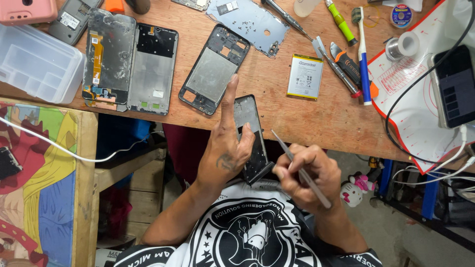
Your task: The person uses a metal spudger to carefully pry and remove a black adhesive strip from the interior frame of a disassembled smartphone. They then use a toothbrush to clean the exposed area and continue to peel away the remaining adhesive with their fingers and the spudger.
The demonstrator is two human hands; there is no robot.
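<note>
Fingers point(232, 106) of left hand point(225, 153) grip phone frame point(250, 136) — right hand point(307, 173) holds tweezers point(299, 168).

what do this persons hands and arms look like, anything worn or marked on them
Both forearms are bare, with no gloves, rings or watch visible. The left hand has a small dark tattoo on its back near the wrist. The right hand shows no markings. Short black sleeves with white lettering show at the bottom, part of a black shirt with a white round graphic.
</note>
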